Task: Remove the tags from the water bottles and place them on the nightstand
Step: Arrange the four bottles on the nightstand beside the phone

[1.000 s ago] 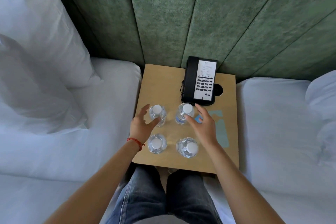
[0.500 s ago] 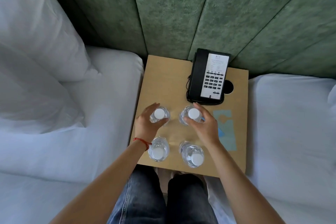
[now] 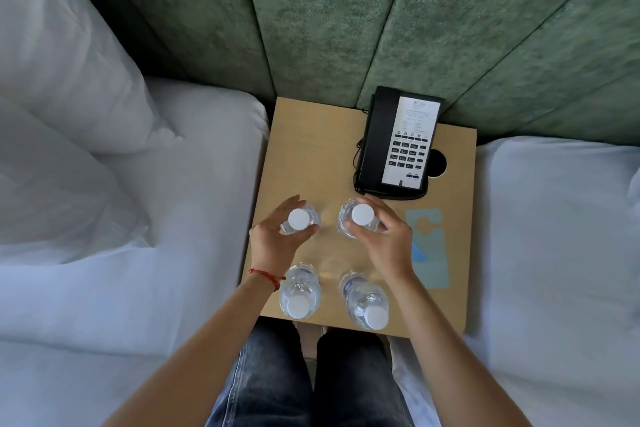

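Hands on 2 far bottles — left hand (image 3: pixel 273 243) on far-left bottle (image 3: pixel 298 220), right hand (image 3: pixel 384 239) on far-right bottle (image 3: pixel 360 217)

No text here resolves well enough to read. Just beyond my right fingers (image 3: pixel 372 204) stands the telephone (image 3: pixel 398 146); its white faceplate (image 3: pixel 414 135) carries lines of small print at the far end, all blurred. Nearer my fingers on that plate sit rows of dark keys (image 3: pixel 407 152) with pale marks, none of which I can make out as digits. To the right of my right hand (image 3: pixel 388 246) lie light blue tags (image 3: pixel 431 253) on the nightstand (image 3: pixel 311 149); no lettering shows on them. Near my right wrist, the near right bottle (image 3: pixel 365 302) bears a dark band by its base, unreadable. The white caps are blank.
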The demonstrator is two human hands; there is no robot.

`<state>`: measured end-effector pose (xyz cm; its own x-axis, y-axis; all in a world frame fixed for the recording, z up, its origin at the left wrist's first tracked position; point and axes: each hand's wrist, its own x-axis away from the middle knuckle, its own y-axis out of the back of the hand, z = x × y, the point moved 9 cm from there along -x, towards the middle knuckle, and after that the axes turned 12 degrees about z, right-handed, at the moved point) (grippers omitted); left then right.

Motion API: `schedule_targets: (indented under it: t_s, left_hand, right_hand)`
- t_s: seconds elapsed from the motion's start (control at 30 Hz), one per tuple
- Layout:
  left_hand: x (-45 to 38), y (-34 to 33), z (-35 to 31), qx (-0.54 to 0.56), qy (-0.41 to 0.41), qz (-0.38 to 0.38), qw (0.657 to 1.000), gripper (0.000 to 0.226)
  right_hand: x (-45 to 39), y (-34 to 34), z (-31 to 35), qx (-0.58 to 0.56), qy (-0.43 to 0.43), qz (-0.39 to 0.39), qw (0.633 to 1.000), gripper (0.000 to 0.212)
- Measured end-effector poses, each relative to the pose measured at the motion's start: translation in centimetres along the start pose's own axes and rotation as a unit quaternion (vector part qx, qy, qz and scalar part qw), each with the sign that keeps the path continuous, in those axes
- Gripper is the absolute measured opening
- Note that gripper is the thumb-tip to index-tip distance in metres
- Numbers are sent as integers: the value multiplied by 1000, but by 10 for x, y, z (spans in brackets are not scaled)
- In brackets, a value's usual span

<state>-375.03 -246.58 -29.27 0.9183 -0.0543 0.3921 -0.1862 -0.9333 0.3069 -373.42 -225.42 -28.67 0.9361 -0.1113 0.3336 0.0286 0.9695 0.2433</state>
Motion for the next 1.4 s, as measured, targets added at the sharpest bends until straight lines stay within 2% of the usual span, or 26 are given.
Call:
schedule_targets:
  t_s: [0.13, 0.63, 0.77, 1.17, 1.4]
  left_hand:
    - [-15, 12, -3, 5, 23, -18, 1000, 44]
    - [-120, 31, -48, -13, -19, -12, 1000, 41]
    - [-148, 32, -59, -23, -35, -18, 999, 40]
    - [-193, 22, -76, -33, -53, 32, 998, 46]
    - [-197, 18, -76, -76, -46, 83, 993, 56]
  right_hand:
    - [-13, -3, 5, -7, -3, 8, 1000, 48]
    - [-100, -8, 40, -80, 11, 3, 997, 28]
    - [-124, -4, 49, -77, 20, -10, 997, 31]
    - [-165, -3, 51, -55, 12, -23, 998, 32]
    - [-164, -3, 48, 1, 5, -6, 1000, 45]
